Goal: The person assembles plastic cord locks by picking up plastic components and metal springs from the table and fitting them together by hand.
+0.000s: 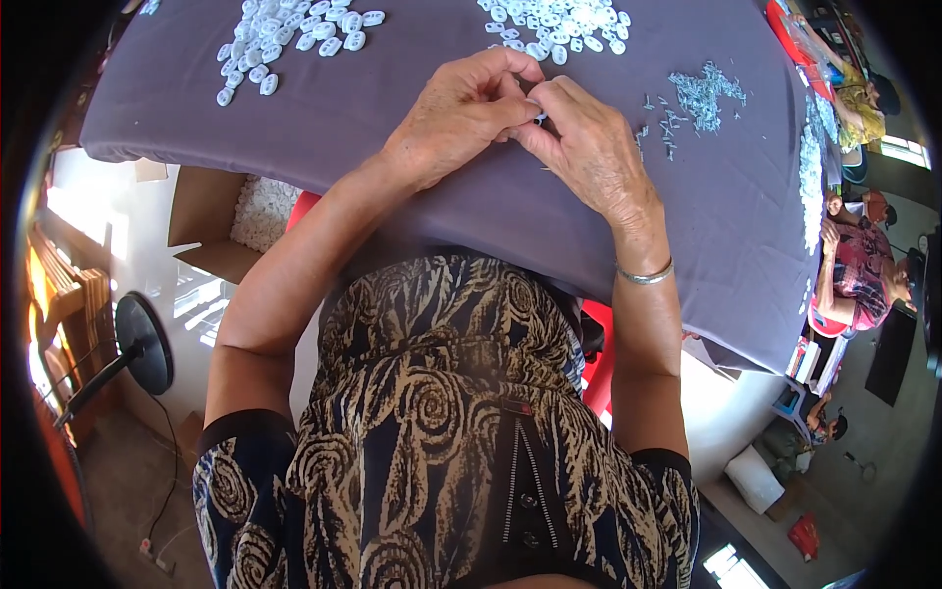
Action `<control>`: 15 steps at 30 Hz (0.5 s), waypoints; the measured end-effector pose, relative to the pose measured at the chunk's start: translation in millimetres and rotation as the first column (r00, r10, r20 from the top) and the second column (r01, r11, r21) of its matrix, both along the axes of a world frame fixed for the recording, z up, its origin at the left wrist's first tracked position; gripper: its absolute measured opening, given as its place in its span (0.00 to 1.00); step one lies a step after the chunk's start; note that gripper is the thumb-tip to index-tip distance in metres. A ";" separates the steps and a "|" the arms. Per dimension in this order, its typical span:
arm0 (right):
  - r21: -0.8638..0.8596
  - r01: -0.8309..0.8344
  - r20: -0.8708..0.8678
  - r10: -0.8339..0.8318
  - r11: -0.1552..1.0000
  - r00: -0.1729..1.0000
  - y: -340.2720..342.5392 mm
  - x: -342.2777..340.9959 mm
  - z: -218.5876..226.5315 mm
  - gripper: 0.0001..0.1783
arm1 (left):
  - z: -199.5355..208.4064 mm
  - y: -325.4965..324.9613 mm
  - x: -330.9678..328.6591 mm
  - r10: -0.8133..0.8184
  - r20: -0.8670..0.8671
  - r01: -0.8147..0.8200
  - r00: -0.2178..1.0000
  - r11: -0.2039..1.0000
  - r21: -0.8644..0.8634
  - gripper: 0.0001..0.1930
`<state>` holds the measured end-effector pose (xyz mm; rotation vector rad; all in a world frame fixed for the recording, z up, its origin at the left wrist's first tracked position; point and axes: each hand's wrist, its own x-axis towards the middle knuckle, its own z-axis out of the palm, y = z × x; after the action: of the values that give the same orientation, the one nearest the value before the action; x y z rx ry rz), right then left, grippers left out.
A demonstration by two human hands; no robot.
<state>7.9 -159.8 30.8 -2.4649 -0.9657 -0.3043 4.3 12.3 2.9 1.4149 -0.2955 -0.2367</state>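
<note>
Your left hand (453,118) and right hand (589,137) meeting over the dark tablecloth (731,226), fingertips of both pinching a small pale piece (539,117) (mostly hidden between them), oval white plastic pieces (267,31) heaped beyond to the left, a second white heap (557,20) ahead, screw-like metal fasteners (701,102) scattered rightward.

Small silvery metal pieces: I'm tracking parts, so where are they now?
In the head view, the pile of small silvery metal pieces lies upper right on the grey tablecloth, just right of the right hand.
</note>
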 end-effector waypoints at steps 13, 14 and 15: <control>0.029 -0.026 -0.056 0.028 0.999 0.998 3.0 -5.2 -9.2 0.10 | -0.7 -9.5 -10.3 0.023 -0.216 -0.080 0.976 0.962 -0.261 0.15; 0.042 -0.038 -0.048 0.040 0.998 0.998 2.2 -6.2 -9.0 0.10 | 1.1 -9.9 -10.3 0.036 -0.208 -0.089 0.977 0.964 -0.249 0.15; 0.043 -0.024 -0.065 0.027 0.999 0.998 1.7 -7.1 -9.5 0.09 | 2.9 -9.8 -10.1 0.024 -0.216 -0.076 0.976 0.969 -0.235 0.15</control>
<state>0.8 -158.1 21.3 -2.4070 -0.9535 -0.2318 -5.8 2.5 5.8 1.1425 -0.1077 -0.2967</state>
